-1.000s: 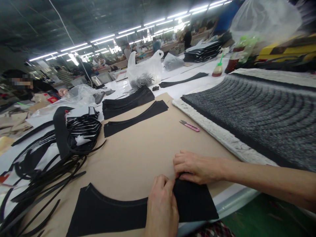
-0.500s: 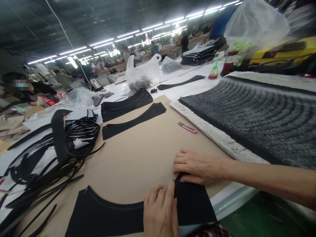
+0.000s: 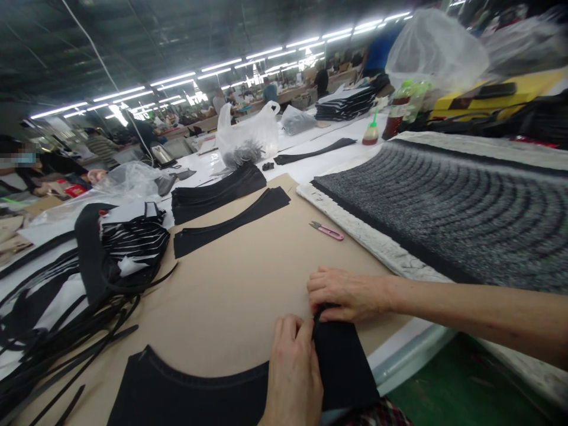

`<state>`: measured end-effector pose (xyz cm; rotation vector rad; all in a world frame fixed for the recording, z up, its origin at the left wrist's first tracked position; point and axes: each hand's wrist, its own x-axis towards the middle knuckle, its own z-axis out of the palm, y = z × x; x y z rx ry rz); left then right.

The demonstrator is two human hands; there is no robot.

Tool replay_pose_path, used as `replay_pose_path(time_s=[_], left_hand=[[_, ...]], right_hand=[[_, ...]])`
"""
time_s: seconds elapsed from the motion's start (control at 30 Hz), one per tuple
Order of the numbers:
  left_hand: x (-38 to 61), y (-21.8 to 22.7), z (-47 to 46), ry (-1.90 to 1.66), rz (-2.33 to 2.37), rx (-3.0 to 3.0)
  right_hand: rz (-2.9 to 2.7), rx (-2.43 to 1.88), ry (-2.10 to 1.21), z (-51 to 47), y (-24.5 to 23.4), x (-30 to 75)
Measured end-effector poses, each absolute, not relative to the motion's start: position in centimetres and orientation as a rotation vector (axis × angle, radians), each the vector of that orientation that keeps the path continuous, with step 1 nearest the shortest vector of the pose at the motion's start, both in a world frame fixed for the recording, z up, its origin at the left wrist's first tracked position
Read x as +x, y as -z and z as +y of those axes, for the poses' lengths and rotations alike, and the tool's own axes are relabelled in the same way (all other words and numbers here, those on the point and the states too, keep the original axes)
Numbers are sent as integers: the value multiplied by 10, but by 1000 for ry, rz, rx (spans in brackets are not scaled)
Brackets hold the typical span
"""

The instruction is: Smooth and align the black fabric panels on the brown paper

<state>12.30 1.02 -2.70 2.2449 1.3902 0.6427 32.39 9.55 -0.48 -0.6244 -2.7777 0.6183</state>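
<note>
A black fabric piece (image 3: 199,396) with a deep curved cutout lies at the near edge of the table. My left hand (image 3: 293,367) rests on it, its fingers bent and pressed together at the curved edge. Just right of it, my right hand (image 3: 344,293) pinches the same edge near the piece's upper right corner, fingers curled over the fold. The fingertips of both hands almost meet, and the edge between them is partly hidden. Pink-handled thread snips (image 3: 327,231) lie on the brown paper (image 3: 222,302) beyond my right hand.
Curved black pieces (image 3: 233,216) and a stack of them (image 3: 217,192) lie ahead. Black strips (image 3: 97,331) tangle at left. A dark speckled sheet (image 3: 444,207) sits on a white board at right. Beyond are a plastic bag (image 3: 248,133) and a glue bottle (image 3: 371,131).
My left hand has slid right and forward along the curved edge, closer to my right hand. The right hand keeps its pinch. The whole view has shifted slightly.
</note>
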Motion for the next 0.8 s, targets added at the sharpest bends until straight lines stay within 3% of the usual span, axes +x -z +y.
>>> replay_pose_path(time_s=[0.43, 0.8], left_hand=[[121, 60, -7, -642, 1453, 2681], [127, 59, -1, -592, 1477, 2803]], right_hand=[[-2791, -560, -402, 86, 13, 337], [-2765, -602, -304, 81, 14, 344]])
